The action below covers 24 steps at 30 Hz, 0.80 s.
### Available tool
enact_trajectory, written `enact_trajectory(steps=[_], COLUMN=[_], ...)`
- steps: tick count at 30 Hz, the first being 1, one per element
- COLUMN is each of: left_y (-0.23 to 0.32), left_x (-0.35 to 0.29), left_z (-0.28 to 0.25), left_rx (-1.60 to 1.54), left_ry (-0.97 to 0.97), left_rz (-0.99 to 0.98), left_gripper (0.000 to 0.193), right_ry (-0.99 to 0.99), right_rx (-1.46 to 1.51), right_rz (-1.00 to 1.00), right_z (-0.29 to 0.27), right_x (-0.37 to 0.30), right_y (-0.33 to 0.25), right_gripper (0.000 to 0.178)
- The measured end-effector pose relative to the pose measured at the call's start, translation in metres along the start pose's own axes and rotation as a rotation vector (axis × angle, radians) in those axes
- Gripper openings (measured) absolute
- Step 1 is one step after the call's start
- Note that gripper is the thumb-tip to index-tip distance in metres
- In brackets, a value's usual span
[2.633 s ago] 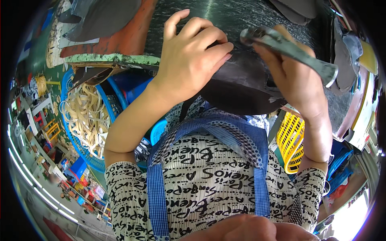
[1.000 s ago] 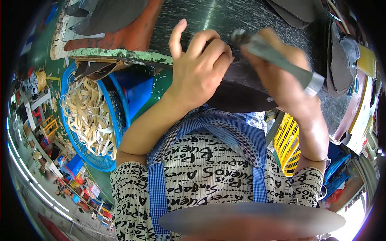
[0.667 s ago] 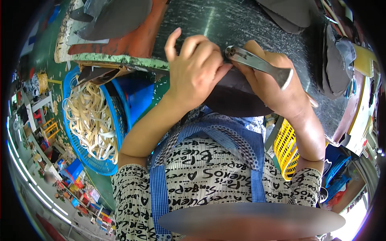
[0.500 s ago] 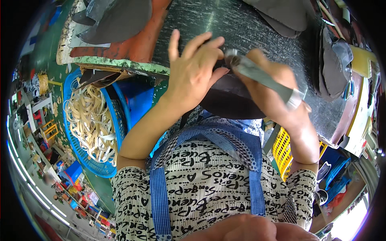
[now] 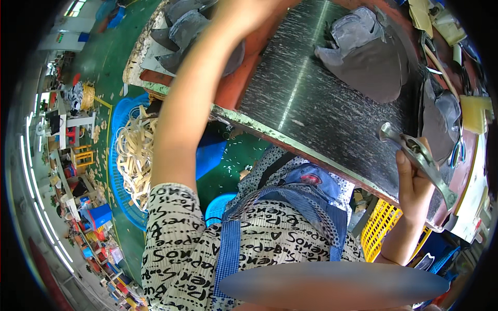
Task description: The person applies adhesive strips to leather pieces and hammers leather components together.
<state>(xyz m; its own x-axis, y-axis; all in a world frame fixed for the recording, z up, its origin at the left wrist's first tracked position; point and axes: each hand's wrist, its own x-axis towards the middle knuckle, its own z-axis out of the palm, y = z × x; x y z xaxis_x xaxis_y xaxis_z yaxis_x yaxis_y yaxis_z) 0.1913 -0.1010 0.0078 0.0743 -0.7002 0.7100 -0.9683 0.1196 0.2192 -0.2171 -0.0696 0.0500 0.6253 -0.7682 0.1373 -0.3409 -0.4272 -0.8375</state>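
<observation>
In my right hand, at the right of the worktop, is a metal shoemaker's hammer with a round face and a flared end; my fingers are closed round its middle. My left hand is stretched far out over the table to the upper edge of the view. Its fingers are smeared and cut off, so what it touches cannot be seen. Below that forearm lie dark shoe-upper pieces, partly covered by it. A stack of dark upper pieces rests on the black stone slab.
More dark pieces lie at the right, near blue-handled scissors and a yellowish block. Left of the table stands a blue basket full of pale strips. A yellow crate sits under the table's right side.
My left hand has swung from the near edge to the far side. My right hand has moved right with the hammer. The dark piece at the near edge is no longer seen there.
</observation>
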Motion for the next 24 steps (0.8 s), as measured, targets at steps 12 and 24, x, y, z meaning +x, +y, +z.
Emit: enact_trajectory(steps=[12,24], left_y=[-0.017,-0.036], left_x=[-0.036,-0.140], left_z=[-0.155,-0.103], left_rx=[-0.280,-1.192], left_ry=[-0.021,-0.420], left_rz=[-0.384,-1.085], left_gripper=[0.028,0.018], right_ry=[0.032,0.056], right_rx=[-0.036,-0.004], right_rz=[0.037,-0.035], right_z=[-0.005,0.004], right_x=[0.012,0.001], right_y=[-0.007,0.011], right_gripper=[0.008,0.008])
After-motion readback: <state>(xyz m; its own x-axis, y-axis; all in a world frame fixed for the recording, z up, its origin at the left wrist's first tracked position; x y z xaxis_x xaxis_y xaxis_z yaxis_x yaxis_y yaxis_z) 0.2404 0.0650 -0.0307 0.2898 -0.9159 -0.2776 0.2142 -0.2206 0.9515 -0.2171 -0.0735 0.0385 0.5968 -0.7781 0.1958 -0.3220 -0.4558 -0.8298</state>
